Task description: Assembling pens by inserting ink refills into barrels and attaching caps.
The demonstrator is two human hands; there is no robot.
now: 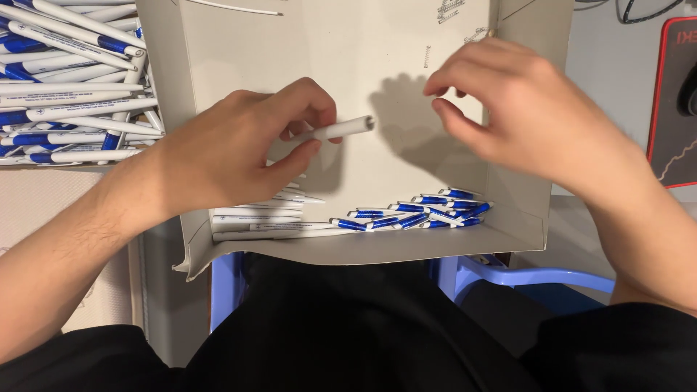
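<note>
A person seated over a shallow cardboard tray (348, 250) works with both bare hands. The left hand (232, 149) is curled around a white pen barrel (341, 129), pinching it between thumb and fingers so that its open end juts out past the fingertips toward the other hand. The right hand (530, 116) hovers just beside that open end, not touching it; its thumb and forefinger are drawn close together in a narrow pinch, and whether anything tiny sits between them cannot be told.

Below the left hand, against the tray's near wall, lie several more white barrels (265, 216), pointing roughly the same way. Below the right hand, in the tray's near corner, a loose cluster of blue-and-white pen parts (425, 212) rests in a heap, some crossing one another. Beyond the right hand's fingertips, on the tray floor, a few small metal springs (450, 11) are scattered, and a thin white refill tube (232, 7) lies beyond the left hand near the far edge.

To the outer side of the left hand, outside the tray, a pile of finished blue-and-white pens (69, 87) fills a separate box. A light blue plastic chair (523, 277) shows under the tray, nearest the right forearm.
</note>
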